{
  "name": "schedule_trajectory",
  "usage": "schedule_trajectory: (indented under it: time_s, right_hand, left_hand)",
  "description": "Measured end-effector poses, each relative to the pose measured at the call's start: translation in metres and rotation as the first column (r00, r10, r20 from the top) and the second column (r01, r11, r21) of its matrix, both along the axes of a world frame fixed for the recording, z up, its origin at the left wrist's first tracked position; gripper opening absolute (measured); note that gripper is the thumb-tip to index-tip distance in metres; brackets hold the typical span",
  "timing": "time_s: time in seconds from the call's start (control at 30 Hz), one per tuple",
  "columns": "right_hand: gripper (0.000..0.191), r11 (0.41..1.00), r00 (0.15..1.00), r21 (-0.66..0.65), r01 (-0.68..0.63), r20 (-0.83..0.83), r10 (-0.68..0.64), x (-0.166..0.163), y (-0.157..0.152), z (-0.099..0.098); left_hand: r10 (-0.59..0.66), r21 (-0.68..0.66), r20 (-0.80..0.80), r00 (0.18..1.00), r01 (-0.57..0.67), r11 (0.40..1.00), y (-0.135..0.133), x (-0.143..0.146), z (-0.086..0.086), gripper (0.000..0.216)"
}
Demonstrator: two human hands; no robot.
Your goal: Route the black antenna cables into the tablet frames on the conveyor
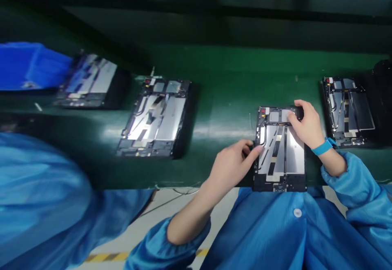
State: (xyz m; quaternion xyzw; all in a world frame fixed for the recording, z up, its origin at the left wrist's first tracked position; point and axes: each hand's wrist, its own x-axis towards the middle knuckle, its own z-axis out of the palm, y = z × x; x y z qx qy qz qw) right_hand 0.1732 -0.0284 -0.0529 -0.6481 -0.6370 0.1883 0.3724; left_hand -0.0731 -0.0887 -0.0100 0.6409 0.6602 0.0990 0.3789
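In front of me an opened tablet [295, 151] lies near the bench's front edge, its silver battery area, dark cables and black lower strip facing up. My left hand [234, 159] grips its left side, thumb over the edge and fingers curled at the rim. At the top right corner my right hand [306, 125] is closed over the tablet, thumb on a pale patch and fingers around the far edge. Whatever lies beneath the fingers of either hand is hidden.
More opened tablets lie in stacks on the green bench [220, 98]: a left stack [159, 117], a far-left stack [92, 78] and a right stack [349, 110]. A blue bin [33, 65] stands at the far left. A co-worker's blue sleeve [39, 196] fills the lower left.
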Motion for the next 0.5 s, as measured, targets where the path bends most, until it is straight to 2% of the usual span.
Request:
schedule_trajectory:
  time_s: [0.07,0.17,0.3,0.4,0.5]
  right_hand:
    - [0.030,0.999,0.996,-0.034,-0.027,0.083,0.030,-0.005,0.006,0.001]
    - [0.032,0.994,0.972,-0.095,-0.059,0.220,0.078,-0.018,0.017,0.009]
    - [0.035,0.975,0.921,-0.220,-0.005,0.378,0.090,-0.037,0.032,0.024]
    - [0.019,0.961,0.936,-0.276,0.014,0.341,0.084,-0.043,0.037,0.032]
    - [0.008,0.982,0.948,-0.190,-0.017,0.308,0.076,-0.042,0.032,0.035]
  left_hand:
    - [-0.001,0.019,0.047,0.999,0.000,1.000,0.013,0.000,0.001,0.031]
    - [-0.031,-0.047,0.133,0.991,0.037,0.998,0.026,0.003,-0.002,0.027]
    - [-0.036,-0.073,0.170,0.985,0.049,0.996,0.033,0.005,-0.007,0.016]
    - [-0.028,-0.022,0.174,0.984,0.033,0.999,0.041,0.004,-0.011,0.011]
    - [-0.014,0.079,0.243,0.970,-0.005,0.997,0.052,0.005,-0.016,0.015]
